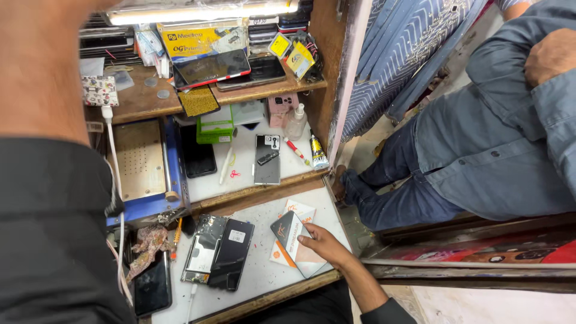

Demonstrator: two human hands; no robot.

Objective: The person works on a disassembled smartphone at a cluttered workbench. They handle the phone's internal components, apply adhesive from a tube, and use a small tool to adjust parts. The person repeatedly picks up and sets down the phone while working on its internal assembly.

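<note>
A cluttered phone-repair stall with a white worktop [264, 270] below a wooden shelf. The right hand [321, 245] rests its fingers [305, 241], loosely curled, on a dark phone [288, 231] lying on a white-and-orange packet [300, 255] near the worktop's right edge. Just left lie a black phone [231, 255] and an opened phone frame [203, 247]. The left hand is out of view.

Right hand [321, 245]: bare, no rings or watch visible. Black long sleeve [390, 312] ends just behind the wrist, well back from the fingers [307, 242]. Left arm [42, 66]: bare forearm, black sleeve [54, 234] beyond it.
</note>
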